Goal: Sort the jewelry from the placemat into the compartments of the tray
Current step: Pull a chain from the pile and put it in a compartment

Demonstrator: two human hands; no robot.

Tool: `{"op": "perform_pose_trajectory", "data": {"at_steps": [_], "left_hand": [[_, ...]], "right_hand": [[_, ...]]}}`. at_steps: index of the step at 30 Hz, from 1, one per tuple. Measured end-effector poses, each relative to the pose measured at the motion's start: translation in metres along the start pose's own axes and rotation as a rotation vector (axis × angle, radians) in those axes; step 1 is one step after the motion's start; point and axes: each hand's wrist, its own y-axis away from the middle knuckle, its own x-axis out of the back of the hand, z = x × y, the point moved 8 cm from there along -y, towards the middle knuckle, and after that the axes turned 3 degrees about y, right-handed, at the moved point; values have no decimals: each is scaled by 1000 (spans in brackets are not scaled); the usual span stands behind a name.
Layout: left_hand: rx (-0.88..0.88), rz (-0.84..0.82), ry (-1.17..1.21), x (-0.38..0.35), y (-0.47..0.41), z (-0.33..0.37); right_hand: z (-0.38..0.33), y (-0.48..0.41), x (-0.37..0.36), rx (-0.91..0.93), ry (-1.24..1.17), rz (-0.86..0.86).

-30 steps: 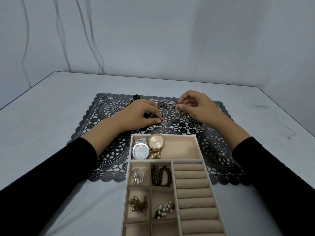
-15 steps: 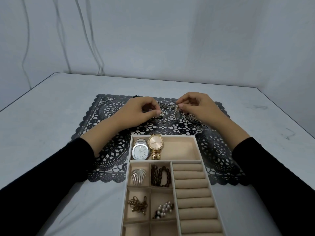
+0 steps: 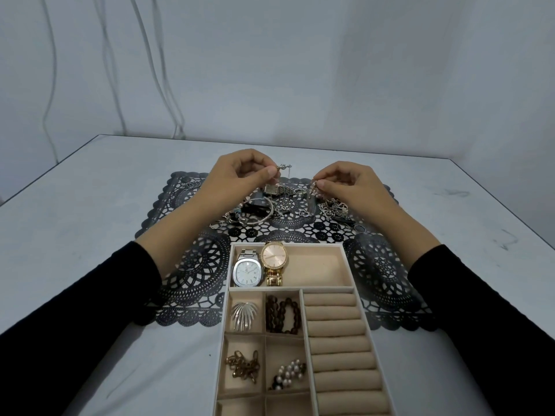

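Note:
A black lace placemat [image 3: 195, 265] lies on the grey table with a heap of jewelry [image 3: 270, 205] at its far middle: a small watch [image 3: 274, 190], bangles, chains and loose rings. My left hand [image 3: 237, 178] is lifted above the heap and pinches a small silver piece [image 3: 282, 167]. My right hand [image 3: 351, 184] pinches a beaded earring [image 3: 314, 190] that dangles over the mat. The beige tray [image 3: 348, 265] stands nearest me. It holds a silver watch [image 3: 247, 271] and a gold watch [image 3: 274, 259] in the top compartment, and single pieces in the small compartments.
Ring rolls [image 3: 339, 340] fill the tray's right column. Small rings [image 3: 192, 185] lie at the mat's far left corner, and one ring [image 3: 359, 228] near my right wrist. A grey wall with hanging cables [image 3: 168, 85] closes off the back.
Both hands have risen off the heap and moved apart, each lifting a small piece. The watch and bangles they covered now show.

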Motion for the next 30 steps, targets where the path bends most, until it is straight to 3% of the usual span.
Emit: {"op": "perform_pose_trajectory", "data": {"at_steps": [14,30], "left_hand": [[-141,147,74,14,-2,40],[-187,131,-7,13,-6,55]], "right_hand": [[1,0,7,-34,-37,38],[5,-1,6,-45,-65,20]]}}
